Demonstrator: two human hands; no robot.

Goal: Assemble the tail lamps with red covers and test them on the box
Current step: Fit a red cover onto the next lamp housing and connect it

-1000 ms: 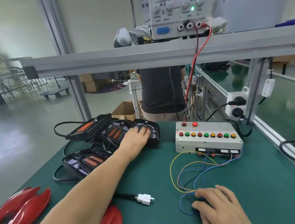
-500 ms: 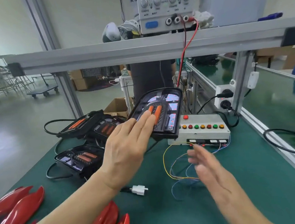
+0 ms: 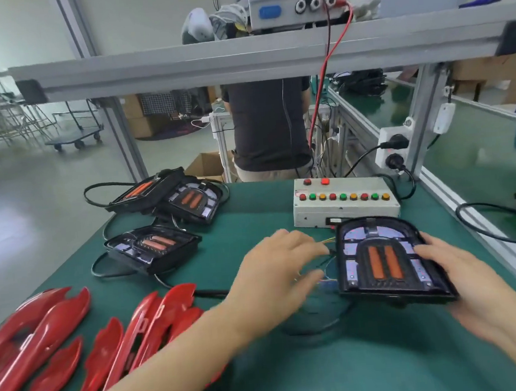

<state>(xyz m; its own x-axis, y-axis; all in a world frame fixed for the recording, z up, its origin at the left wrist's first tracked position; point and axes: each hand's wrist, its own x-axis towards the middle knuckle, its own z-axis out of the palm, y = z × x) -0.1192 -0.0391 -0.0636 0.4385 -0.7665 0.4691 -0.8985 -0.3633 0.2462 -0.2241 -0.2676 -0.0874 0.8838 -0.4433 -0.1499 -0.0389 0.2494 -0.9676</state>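
Observation:
A black tail lamp base (image 3: 382, 259) with two orange strips is held just above the green table, in front of the white test box (image 3: 344, 207) with its row of coloured buttons. My right hand (image 3: 473, 283) grips the lamp's right edge, thumb on top and fingers underneath. Blurred, my left hand (image 3: 275, 271) hovers just left of the lamp with relaxed fingers and holds nothing. Thin coloured wires (image 3: 325, 242) run from the box under my left hand. Several red covers (image 3: 45, 329) lie at the near left.
Three more black lamp bases (image 3: 154, 246) with cables lie at the far left of the table (image 3: 356, 366). A power supply (image 3: 297, 1) stands on the shelf above, with a red lead hanging down. A person (image 3: 270, 126) stands behind the bench. A socket strip (image 3: 392, 150) is fixed at the right post.
My left hand lifted the lamp off the far pile and carried it right. My right hand took hold of it and my left hand let go. The camera tilted down.

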